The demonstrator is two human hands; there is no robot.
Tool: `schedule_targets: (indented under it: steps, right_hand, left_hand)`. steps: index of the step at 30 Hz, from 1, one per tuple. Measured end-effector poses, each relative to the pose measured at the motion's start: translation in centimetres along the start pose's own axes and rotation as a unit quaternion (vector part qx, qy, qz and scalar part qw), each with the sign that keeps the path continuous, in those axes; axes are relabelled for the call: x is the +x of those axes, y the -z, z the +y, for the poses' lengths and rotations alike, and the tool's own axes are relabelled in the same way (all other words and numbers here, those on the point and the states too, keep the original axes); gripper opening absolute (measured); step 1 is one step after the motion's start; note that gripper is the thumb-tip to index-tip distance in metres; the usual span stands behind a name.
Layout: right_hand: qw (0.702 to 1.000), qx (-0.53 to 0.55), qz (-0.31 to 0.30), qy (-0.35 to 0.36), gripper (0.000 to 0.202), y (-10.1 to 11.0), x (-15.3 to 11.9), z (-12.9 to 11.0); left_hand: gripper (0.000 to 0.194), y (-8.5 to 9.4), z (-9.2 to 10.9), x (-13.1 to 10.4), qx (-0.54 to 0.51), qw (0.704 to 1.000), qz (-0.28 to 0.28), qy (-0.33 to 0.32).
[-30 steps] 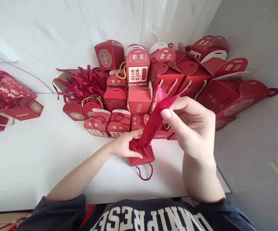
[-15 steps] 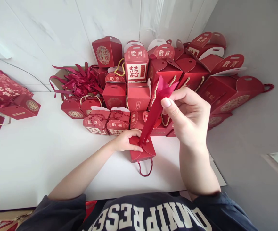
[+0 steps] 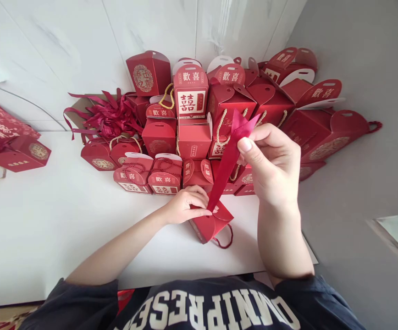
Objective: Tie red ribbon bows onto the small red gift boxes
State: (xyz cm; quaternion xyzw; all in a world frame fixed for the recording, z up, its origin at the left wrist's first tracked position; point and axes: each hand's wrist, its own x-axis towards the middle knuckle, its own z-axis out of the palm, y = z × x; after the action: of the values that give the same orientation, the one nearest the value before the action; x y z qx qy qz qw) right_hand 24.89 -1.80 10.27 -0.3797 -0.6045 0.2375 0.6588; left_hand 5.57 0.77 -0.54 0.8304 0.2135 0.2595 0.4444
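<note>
Red thin card, apparently light and semi-stiff, forms the small box with curved closing flaps (image 3: pixel 209 227). The box is on the white table (image 3: pixel 82 229), in front of stacked red printed boxes (image 3: pixel 194 140). A dark-red twisted cord loop (image 3: pixel 231 240) extends from its near side.

Left hand (image 3: pixel 185 205): thumb and fingers grip the box top at the ribbon's base. Whether this grip includes the ribbon cannot be told.

Right hand (image 3: pixel 276 165): thumb and fingers pinch the glossy crimson fabric ribbon (image 3: pixel 224 169) near its notched upper ends. The ribbon slants from the box top up to this pinch.

Handling: the ribbon is likely soft, limp and somewhat slippery; pinch it firmly just below the cut ends. The card will probably crease or dent under hard pressure. Hold the box lightly by its folded side edges or beside the flap joint; avoid pressing the flap centre.
</note>
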Motion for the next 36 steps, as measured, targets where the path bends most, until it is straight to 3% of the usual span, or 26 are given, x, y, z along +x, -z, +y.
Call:
schedule_targets:
  steps: [5,10,13,17,21,25,30,36]
  right_hand:
    - [1.000,-0.009,0.016,0.012,0.026,0.2,-0.2,-0.3]
    - [1.000,0.007,-0.015,-0.008,0.022,-0.1,-0.7,-0.3]
    - [1.000,0.012,-0.006,-0.005,0.021,0.0,-1.0,-0.3]
    - [0.999,0.021,0.014,0.019,0.019,0.6,-1.6,-0.7]
    - [0.999,0.044,-0.019,0.012,0.016,0.8,-2.4,-1.2]
    - [0.998,0.057,-0.036,0.013,0.015,0.7,-2.7,-1.3]
    - [0.999,0.018,-0.014,0.025,0.017,0.3,-2.3,-1.7]
    - [0.990,-0.094,-0.007,0.104,0.017,-1.3,-1.8,-2.7]
  left_hand:
    - [0.012,0.6,-0.2,-0.1,-0.010,0.998,0.070,-0.002]
    - [0.013,-0.6,-0.7,-0.3,-0.028,0.999,0.021,-0.006]
    - [0.013,-1.0,-1.3,-0.4,-0.077,0.997,0.022,0.013]
    - [0.017,0.2,-1.8,-0.5,-0.092,0.995,0.030,0.038]
    - [0.015,2.0,-2.2,-0.6,-0.053,0.998,0.001,0.019]
    - [0.011,2.3,-3.0,-0.7,-0.065,0.998,-0.013,-0.001]
    - [0.016,1.4,-3.8,-0.6,-0.117,0.993,0.011,-0.012]
    - [0.013,0.9,-2.7,-0.5,-0.090,0.996,0.010,0.008]
